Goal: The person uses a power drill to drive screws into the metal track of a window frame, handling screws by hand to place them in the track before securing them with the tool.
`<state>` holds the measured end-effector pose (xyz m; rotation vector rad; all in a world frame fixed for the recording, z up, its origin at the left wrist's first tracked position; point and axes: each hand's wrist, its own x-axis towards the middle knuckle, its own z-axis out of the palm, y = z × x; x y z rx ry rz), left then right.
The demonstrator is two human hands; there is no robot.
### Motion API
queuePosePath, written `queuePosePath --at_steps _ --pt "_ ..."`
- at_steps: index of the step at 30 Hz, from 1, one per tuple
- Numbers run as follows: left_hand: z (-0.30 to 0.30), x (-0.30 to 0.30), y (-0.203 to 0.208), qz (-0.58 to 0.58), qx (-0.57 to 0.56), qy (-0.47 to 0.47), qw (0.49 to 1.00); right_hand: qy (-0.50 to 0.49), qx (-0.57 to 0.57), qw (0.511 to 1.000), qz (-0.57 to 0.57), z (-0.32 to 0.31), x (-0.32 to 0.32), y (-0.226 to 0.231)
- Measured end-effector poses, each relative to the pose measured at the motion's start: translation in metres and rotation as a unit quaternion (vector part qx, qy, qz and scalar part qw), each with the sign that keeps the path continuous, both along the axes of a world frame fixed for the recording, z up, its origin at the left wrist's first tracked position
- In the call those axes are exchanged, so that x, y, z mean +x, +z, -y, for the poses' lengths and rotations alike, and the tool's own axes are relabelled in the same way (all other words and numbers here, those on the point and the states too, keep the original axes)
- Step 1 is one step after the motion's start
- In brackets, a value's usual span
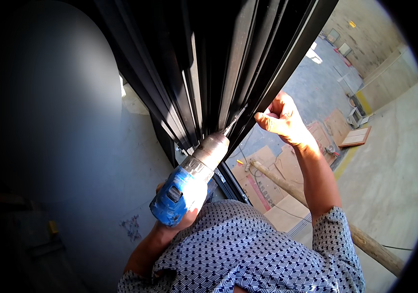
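My left hand [185, 219] is wrapped round the grip of a blue cordless drill [182, 190], which has a worn silver chuck. Its long thin bit [234, 119] points up and away, into a grooved black metal frame [236, 63]. Whether the bit tip touches the metal, I cannot tell. At the frame's right edge, my right hand [286, 119] is closed, fingers bent in and thumb toward the edge. Anything between those fingers is hidden.
Beyond the frame lies a grey floor with cardboard sheets [287, 163]. A wooden pole [280, 180] slants behind my right arm. Farther right are a wood-edged panel [355, 137] and a pale wall [390, 161]. A large blurred grey shape [72, 97] covers the left.
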<state>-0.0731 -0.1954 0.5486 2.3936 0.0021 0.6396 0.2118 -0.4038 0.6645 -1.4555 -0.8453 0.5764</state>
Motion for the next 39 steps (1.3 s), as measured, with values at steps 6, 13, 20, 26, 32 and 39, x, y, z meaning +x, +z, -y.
queuePosePath --at_steps 6,13,20,26,32,39 --pt "0.0 0.003 -0.004 0.056 0.008 0.001 0.998 -0.004 0.023 0.999 -0.024 -0.002 0.0 -0.002" --pt "0.006 0.029 0.056 0.093 -0.062 -0.052 0.992 -0.099 -0.042 0.981 0.161 -0.001 -0.022 -0.004" --pt "0.009 0.03 0.061 0.122 -0.02 -0.02 0.992 -0.175 -0.11 0.953 0.223 -0.01 -0.035 0.002" --pt "0.003 0.027 0.052 0.09 -0.098 -0.063 0.989 -0.191 -0.1 0.931 0.293 -0.009 -0.035 -0.006" --pt "0.005 0.03 0.043 0.101 -0.05 -0.055 0.992 -0.197 -0.098 0.934 0.28 -0.01 -0.037 -0.004" --pt "0.006 0.037 0.028 0.108 -0.138 -0.062 0.983 -0.201 -0.106 0.932 0.281 -0.01 -0.035 -0.008"
